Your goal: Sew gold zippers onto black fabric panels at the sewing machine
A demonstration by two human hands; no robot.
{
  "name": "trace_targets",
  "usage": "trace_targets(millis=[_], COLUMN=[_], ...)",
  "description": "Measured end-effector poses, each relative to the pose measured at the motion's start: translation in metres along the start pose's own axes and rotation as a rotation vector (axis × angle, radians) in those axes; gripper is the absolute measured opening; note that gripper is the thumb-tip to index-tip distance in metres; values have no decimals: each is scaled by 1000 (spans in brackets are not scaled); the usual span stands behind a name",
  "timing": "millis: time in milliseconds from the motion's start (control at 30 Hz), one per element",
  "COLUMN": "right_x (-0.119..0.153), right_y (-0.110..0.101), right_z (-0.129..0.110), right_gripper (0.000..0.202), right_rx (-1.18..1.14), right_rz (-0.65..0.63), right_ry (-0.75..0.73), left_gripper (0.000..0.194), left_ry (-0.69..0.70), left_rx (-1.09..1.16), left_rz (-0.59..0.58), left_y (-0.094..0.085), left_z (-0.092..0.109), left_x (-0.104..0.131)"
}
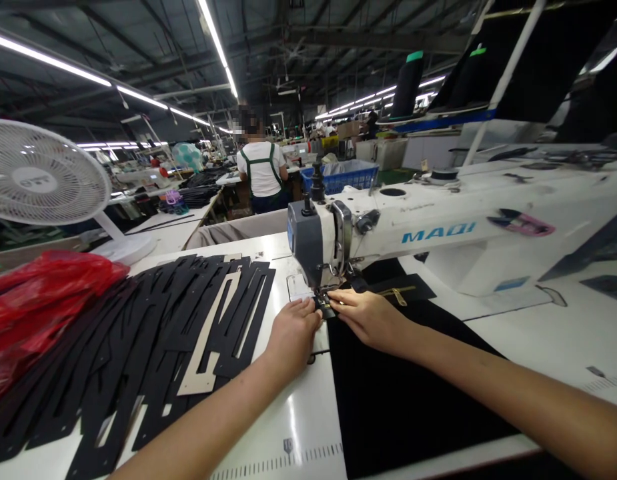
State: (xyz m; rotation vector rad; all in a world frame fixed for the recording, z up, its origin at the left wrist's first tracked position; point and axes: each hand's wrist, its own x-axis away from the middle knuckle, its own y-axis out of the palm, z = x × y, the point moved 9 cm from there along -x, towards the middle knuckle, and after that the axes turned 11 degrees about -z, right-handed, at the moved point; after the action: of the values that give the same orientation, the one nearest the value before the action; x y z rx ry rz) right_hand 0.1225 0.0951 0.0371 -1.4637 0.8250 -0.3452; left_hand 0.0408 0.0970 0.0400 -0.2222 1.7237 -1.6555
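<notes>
A white sewing machine (378,220) stands over a large black fabric piece (398,400) with a gold zipper (399,297) along it. My left hand (294,333) is on the left of the presser foot (324,297), fingers drawn together with their tips on the fabric's edge. Just right of the foot, my right hand (371,319) has thumb and fingers closed on the fabric along the zipper line. The fabric under both hands is partly hidden. From there the fabric hangs toward me over the table front.
Many black slotted strips (153,320) are piled at left, with a beige slotted template (211,333) on top. Beyond them are red plastic (43,300) and a white fan (43,173). A co-worker (262,167) and a blue crate (343,177) are farther back.
</notes>
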Motion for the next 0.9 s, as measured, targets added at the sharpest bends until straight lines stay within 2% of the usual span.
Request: trace_targets(millis=[267, 700, 900], right_x=[-5, -7, -9], right_y=[-4, -5, -5], right_z=[4, 7, 12], right_gripper=[29, 29, 25], right_rx=[64, 37, 49], right_rz=[42, 91, 77], right_ry=[-5, 18, 46], left_gripper=[16, 14, 13], left_ry=[-14, -33, -40], left_rx=[-37, -69, -65], left_rz=[-6, -16, -18], left_y=[2, 0, 2], left_z=[-5, -8, -13], left_x=[-6, -7, -9])
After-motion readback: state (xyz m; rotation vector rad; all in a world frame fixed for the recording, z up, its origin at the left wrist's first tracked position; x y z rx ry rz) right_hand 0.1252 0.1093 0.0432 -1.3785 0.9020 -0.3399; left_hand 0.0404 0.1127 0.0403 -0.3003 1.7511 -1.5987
